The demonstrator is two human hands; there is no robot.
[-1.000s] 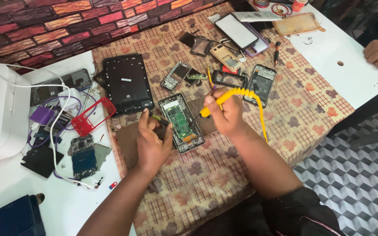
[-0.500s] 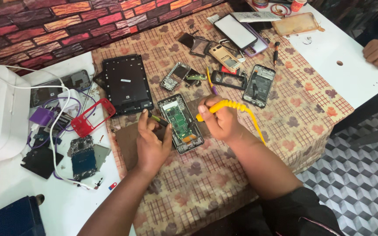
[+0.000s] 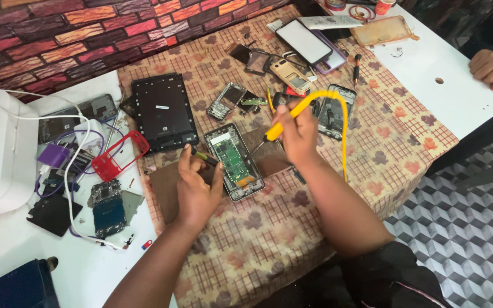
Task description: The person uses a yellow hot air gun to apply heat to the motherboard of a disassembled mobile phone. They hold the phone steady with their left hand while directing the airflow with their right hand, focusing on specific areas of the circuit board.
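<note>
Near the middle of the frame an opened phone (image 3: 234,161) lies flat on the patterned cloth of the table (image 3: 463,97), its back off and a green circuit board showing. Its long axis runs from the upper left down to the lower right, with the paler end toward the upper left and the end carrying a small orange part toward the lower right. The left hand (image 3: 196,185) rests just left of the phone, fingers curled together around a small dark tool with a green band (image 3: 202,155), and touches the phone's left edge. The right hand (image 3: 296,132) is clamped on a yellow-handled tool (image 3: 275,130) whose thin tip slants down and left toward the phone's right edge; a yellow cable (image 3: 343,131) loops up from the handle and falls down the right side. The risk, as I judge it, is a slip: if the tip skids off the frame it could scrape the bare board or tear a small part, and the phone, held only at 1 side, could twist on the soft cloth. The trailing cable could also snag the second opened phone (image 3: 333,112) or the loose parts in the upper middle. Another person's hand (image 3: 489,67) rests on the table's far right, well apart.
</note>
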